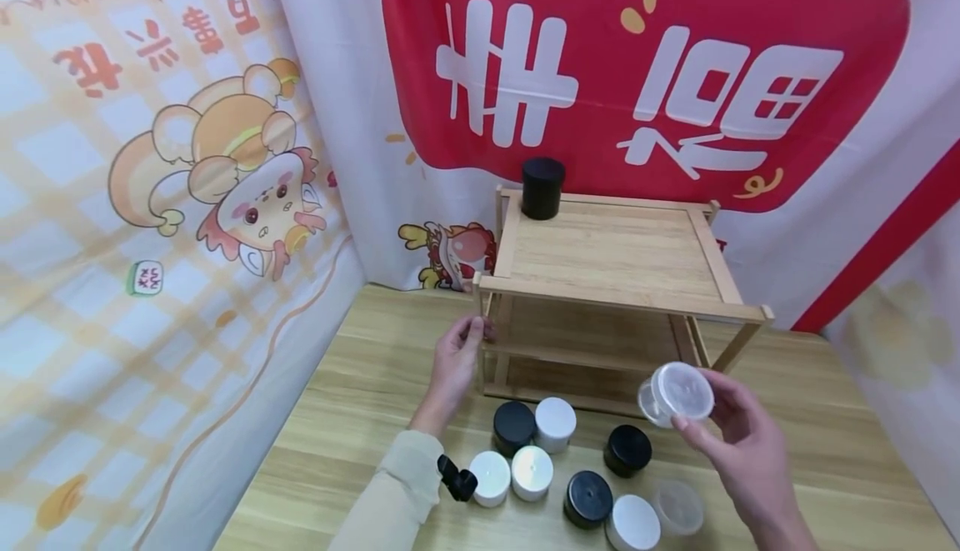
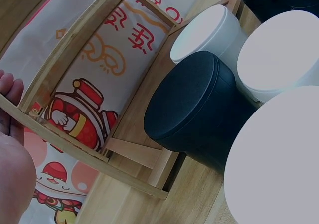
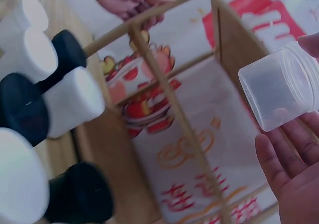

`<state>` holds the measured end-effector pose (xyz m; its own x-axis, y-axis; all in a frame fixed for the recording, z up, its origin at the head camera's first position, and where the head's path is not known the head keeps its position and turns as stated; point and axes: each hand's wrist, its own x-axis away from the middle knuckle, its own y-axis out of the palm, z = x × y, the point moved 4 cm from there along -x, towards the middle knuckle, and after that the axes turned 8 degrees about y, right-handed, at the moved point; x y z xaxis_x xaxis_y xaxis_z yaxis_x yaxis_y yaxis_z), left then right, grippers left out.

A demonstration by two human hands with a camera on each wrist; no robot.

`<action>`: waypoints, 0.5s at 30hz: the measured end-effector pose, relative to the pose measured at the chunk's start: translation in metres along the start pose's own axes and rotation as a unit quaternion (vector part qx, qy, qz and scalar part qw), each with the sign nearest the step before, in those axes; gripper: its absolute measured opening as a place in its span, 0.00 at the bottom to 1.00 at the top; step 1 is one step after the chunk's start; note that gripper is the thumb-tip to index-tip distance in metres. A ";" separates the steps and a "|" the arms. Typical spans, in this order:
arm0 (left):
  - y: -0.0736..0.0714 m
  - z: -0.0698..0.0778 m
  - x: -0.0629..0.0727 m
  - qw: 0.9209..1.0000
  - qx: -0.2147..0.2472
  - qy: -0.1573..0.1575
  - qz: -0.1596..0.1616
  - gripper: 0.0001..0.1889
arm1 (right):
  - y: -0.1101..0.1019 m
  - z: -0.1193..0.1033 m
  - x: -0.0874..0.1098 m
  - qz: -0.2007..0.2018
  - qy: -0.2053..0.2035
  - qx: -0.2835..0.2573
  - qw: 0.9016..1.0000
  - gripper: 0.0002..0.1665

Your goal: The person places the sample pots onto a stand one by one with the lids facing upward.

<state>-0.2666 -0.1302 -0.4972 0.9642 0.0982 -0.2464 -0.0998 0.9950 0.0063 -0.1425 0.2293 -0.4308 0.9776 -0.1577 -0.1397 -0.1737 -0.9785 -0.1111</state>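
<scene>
My right hand holds a clear plastic jar by its lid end, in front of the shelf's right side. Thumb and fingers lie on opposite sides of the jar in the right wrist view, and nothing shows inside it. At the left front post of a wooden shelf, my left hand grips the frame, its fingers partly hidden behind the wood. Nearest to the left hand on the table are a black-lidded jar and a white-lidded jar.
One black jar stands on the shelf's top board at the back left. Several more black and white jars, plus a clear jar, stand on the wooden table before the shelf. Printed cloth hangs behind and beside it.
</scene>
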 end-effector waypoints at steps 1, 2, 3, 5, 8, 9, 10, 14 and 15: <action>0.000 0.000 0.000 1.000 0.000 0.000 0.000 0.27 | 0.002 -0.007 -0.002 -0.002 -0.009 0.009 1.000 0.35; 0.000 0.000 0.000 1.000 0.001 0.000 0.000 0.27 | 0.004 -0.014 -0.005 -0.004 -0.018 0.013 1.000 0.35; 0.000 0.001 0.000 1.000 0.000 0.002 0.000 0.27 | 0.006 -0.021 -0.007 -0.007 -0.028 0.017 0.999 0.35; 0.000 0.002 0.000 1.000 0.001 0.002 0.001 0.27 | 0.011 -0.033 -0.013 -0.017 -0.044 0.004 0.999 0.35; 0.000 0.003 0.000 1.000 -0.002 0.001 0.002 0.27 | 0.016 -0.049 -0.021 -0.029 -0.064 0.006 0.998 0.36; 0.001 0.003 0.000 1.000 -0.001 0.001 0.002 0.28 | 0.018 -0.053 -0.023 -0.032 -0.067 0.011 0.997 0.35; 0.001 0.003 0.000 1.000 -0.001 -0.001 0.001 0.28 | 0.019 -0.057 -0.026 -0.034 -0.069 0.020 0.997 0.35; 0.001 0.002 0.000 1.000 -0.003 -0.004 0.000 0.28 | 0.029 -0.074 -0.036 -0.035 -0.065 0.077 0.994 0.33; 0.001 0.002 0.000 1.000 -0.002 -0.006 -0.001 0.28 | 0.032 -0.078 -0.038 -0.034 -0.065 0.094 0.993 0.33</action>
<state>-0.2661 -0.1294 -0.4954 0.9672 0.0968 -0.2348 -0.0992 0.9951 0.0017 -0.1760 0.1940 -0.3519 0.9663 -0.0615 -0.2499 -0.1386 -0.9426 -0.3038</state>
